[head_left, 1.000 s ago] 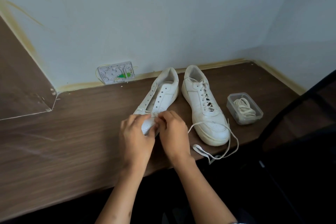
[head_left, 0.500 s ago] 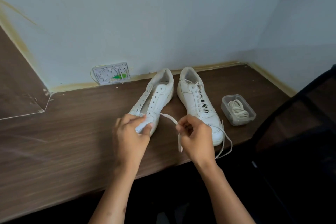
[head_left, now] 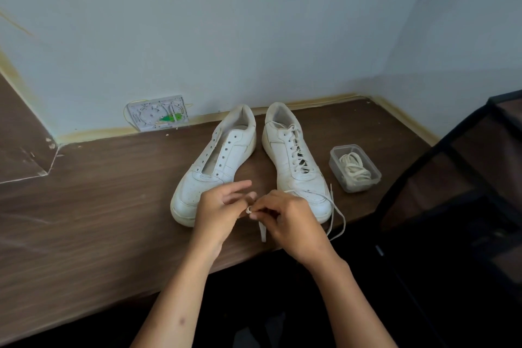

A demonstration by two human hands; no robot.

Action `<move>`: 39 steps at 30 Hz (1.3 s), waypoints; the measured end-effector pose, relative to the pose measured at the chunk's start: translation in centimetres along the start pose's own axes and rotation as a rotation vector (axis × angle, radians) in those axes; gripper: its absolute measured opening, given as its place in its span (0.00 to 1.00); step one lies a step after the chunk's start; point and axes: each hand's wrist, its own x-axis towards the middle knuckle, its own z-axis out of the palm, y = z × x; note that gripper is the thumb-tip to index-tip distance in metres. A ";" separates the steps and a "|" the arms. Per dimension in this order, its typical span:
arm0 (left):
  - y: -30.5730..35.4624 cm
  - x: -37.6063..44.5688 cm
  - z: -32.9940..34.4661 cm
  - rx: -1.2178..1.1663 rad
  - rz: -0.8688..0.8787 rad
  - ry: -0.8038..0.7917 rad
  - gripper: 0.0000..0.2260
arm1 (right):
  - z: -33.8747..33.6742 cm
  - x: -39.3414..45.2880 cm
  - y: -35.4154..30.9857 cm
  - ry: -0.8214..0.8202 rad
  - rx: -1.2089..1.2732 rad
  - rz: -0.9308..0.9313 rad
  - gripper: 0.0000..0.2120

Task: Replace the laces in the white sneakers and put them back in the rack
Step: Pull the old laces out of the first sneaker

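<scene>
Two white sneakers stand side by side on the brown table (head_left: pixel 99 206). The left sneaker (head_left: pixel 214 167) has bare eyelets and no lace. The right sneaker (head_left: pixel 293 161) is laced, and its loose lace ends (head_left: pixel 337 215) trail over the table's front edge. In front of the toes my right hand (head_left: pixel 288 220) pinches a removed white lace (head_left: pixel 262 230), whose end hangs down. My left hand (head_left: pixel 220 209) meets it at the same lace, thumb and fingertip pinching it, the other fingers spread.
A clear plastic box (head_left: pixel 354 168) with coiled cream laces sits right of the sneakers. A white wall plate (head_left: pixel 158 113) with wires is at the table's back. A black mesh rack or chair (head_left: pixel 457 206) stands at the right. Walls close the corner.
The lace has come free of the left sneaker. My left hand left the sneaker's toe and moved right to join my right hand on the lace.
</scene>
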 end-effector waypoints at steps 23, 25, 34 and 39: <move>0.7 -0.2 0.4 -0.175 0.044 0.040 0.08 | -6.2 -0.3 4.3 0.454 -0.257 0.638 0.06; 0.8 -0.3 0.6 -0.172 0.048 0.037 0.06 | -6.1 -0.5 5.8 0.317 -0.331 0.762 0.07; 2.6 -1.9 0.5 -0.130 0.021 0.012 0.07 | -6.7 -1.3 5.2 0.310 -0.298 0.821 0.07; 6.6 -4.3 1.0 -0.112 0.128 -0.087 0.07 | -9.5 -1.6 -2.0 0.430 0.091 0.453 0.04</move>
